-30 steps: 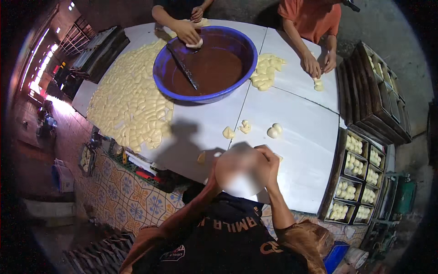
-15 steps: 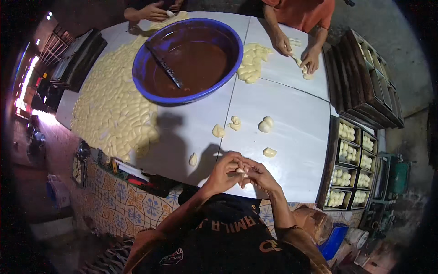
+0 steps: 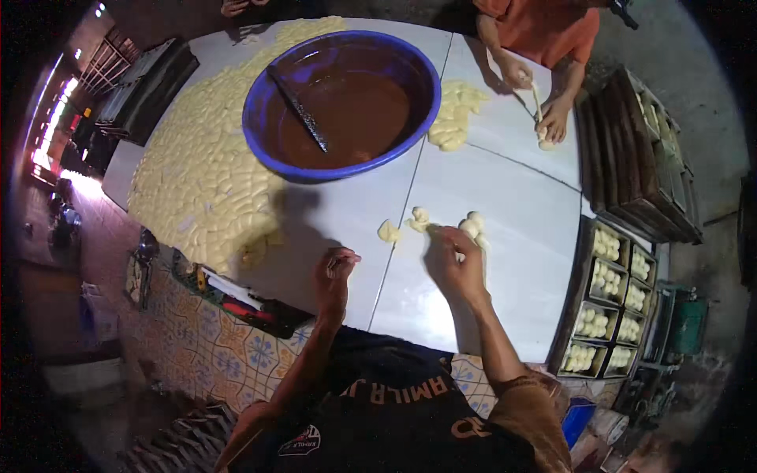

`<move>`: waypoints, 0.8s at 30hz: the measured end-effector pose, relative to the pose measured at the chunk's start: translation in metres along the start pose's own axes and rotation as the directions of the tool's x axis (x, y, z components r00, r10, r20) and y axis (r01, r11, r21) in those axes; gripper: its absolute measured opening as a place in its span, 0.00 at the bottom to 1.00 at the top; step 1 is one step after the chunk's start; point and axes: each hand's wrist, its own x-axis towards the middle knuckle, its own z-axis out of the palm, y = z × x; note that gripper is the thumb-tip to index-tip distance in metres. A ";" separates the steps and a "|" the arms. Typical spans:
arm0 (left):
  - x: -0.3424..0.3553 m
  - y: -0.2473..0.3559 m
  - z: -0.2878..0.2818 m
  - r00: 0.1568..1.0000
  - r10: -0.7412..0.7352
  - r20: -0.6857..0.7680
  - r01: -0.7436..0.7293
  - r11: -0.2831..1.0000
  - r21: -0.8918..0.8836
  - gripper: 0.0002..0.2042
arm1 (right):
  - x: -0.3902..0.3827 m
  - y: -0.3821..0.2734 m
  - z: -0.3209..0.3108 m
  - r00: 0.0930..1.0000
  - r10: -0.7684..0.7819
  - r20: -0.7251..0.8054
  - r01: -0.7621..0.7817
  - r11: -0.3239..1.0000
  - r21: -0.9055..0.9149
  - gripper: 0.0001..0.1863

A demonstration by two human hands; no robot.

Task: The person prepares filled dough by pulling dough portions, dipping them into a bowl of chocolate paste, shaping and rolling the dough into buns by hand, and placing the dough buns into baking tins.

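The little cluster of pale dough balls (image 3: 475,223) sits on the white surface (image 3: 520,229), just past the person's right hand (image 3: 464,264). The fingers of that hand are bent and close together, right beside the balls; I cannot tell if they touch or hold them. The left hand (image 3: 334,276) is up over the surface, well apart from the right, with its fingers curled in; I cannot tell if they hold anything. Between the hands and a bit farther off are a flat dough bit (image 3: 388,231) and a lumpy dough bit (image 3: 419,218). Past those is a big blue tub (image 3: 341,172) with brown stuff (image 3: 363,118) inside and a long dark stick (image 3: 298,109) leaning in it. Lots of dough pieces (image 3: 209,177) spread out left of the tub, and a small dough pile (image 3: 453,114) lies on its right. Across the surface, a person in an orange shirt (image 3: 540,35) pulls a thin dough strip (image 3: 537,94). At the right, a dark tray (image 3: 574,292) holds more round dough (image 3: 605,277) in its boxes, below a stack of dark trays (image 3: 631,158).
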 end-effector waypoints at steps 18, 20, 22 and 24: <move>-0.034 0.018 0.036 0.995 0.031 -0.098 -0.015 0.987 0.160 0.08 | -0.048 -0.063 0.074 0.998 0.060 -0.009 -0.054 0.944 0.325 0.18; -0.033 0.026 0.044 0.997 -0.027 -0.070 0.036 0.991 0.131 0.06 | -0.042 -0.045 0.066 0.999 -0.035 0.028 0.028 0.975 0.219 0.16; -0.027 0.029 0.050 0.994 -0.097 -0.048 0.101 0.989 0.106 0.04 | -0.029 -0.046 0.054 1.000 -0.007 -0.015 0.012 0.916 0.400 0.21; -0.022 0.024 0.047 0.922 -0.338 0.191 0.355 0.933 -0.065 0.04 | -0.031 -0.062 0.048 0.974 -0.214 0.070 0.179 0.924 0.337 0.26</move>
